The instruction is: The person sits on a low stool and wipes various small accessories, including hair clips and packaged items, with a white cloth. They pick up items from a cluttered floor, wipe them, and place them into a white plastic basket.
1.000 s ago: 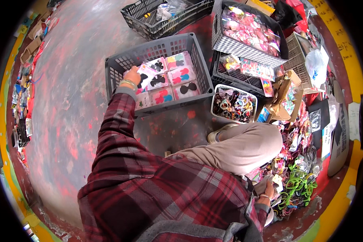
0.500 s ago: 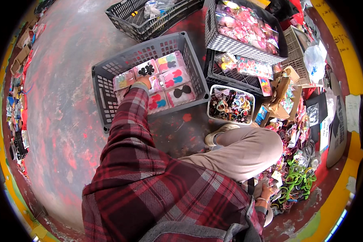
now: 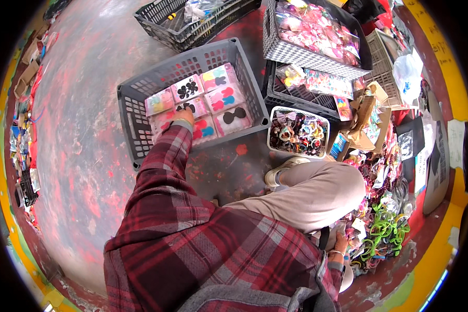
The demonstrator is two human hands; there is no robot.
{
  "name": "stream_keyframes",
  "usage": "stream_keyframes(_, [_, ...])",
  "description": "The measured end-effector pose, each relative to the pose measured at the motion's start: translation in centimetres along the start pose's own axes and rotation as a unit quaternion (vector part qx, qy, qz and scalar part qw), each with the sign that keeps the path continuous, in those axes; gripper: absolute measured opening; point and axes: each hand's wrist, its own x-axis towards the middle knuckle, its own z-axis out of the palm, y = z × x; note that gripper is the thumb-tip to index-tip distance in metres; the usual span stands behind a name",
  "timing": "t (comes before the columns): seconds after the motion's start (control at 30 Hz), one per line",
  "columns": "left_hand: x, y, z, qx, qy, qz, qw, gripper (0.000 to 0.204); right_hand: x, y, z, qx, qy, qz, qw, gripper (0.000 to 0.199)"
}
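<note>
My left hand point(image 3: 184, 115) reaches down into a grey plastic crate point(image 3: 247, 62) and rests on the packs in its near middle. Its fingertips are hidden against a pack with black shapes. Clear flat packs lie in rows around it: one with black flower-like pieces point(image 3: 187, 89), one with pink and blue pieces point(image 3: 227, 99), and one with a black bow-like piece point(image 3: 234, 115). Low at the right, beside my knee, my right hand point(image 3: 339, 243) has its fingers curled at a pinkish clear wrapping point(image 3: 336, 229); what it grips is unclear.
A white basket of hair ties point(image 3: 298, 134) stands right of the crate. Behind it are a dark crate point(image 3: 301, 99) and a checkered bin point(image 3: 307, 58) of pink packets. Green bands point(image 3: 385, 231) and loose goods pile up at the right. Stacked black crates point(image 3: 192, 31) stand at the back.
My left hand has drawn back a little toward me, off the pack with black flower-like pieces, which now shows fully. My right hand has shifted slightly and its fingers have turned.
</note>
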Motion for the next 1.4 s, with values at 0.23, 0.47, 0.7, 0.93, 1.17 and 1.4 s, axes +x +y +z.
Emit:
stream_keyframes(0.23, [1.4,1.6,-0.4,-0.051,-0.067,0.075,0.994,0.031,1.4,7.8,-1.9,-0.373,0.008,-0.168,0.913,0.036])
stream_keyframes(0.47, [2.1,-1.7,1.5,-0.019,-0.13,0.102,0.986,0.052,0.7,0.5,-1.9,-0.398,0.118,-0.252,0.874,0.036])
stream_keyframes(0.7, [5.8,0.2,-3.3,-0.008,0.05,0.156,0.986,0.023,-2.0,-4.0,-6.8,0.251,0.182,-0.029,0.95,0.048])
stream_keyframes(0.93, [-14.8,23.9,-27.4,-0.227,0.32,0.525,0.755,0.021,-4.5,-5.3,-9.8,0.237,0.145,-0.071,0.958,0.034])
stream_keyframes(1.17, [-31.9,49.5,-31.7,-0.219,0.179,0.81,0.514,0.018,-8.5,-9.7,-9.8,0.544,0.197,-0.113,0.808,0.026])
stream_keyframes(1.4, [-31.7,66.2,-8.7,-0.059,-0.078,0.694,0.713,0.026,-10.0,-7.7,-12.3,0.747,0.198,-0.038,0.633,0.03])
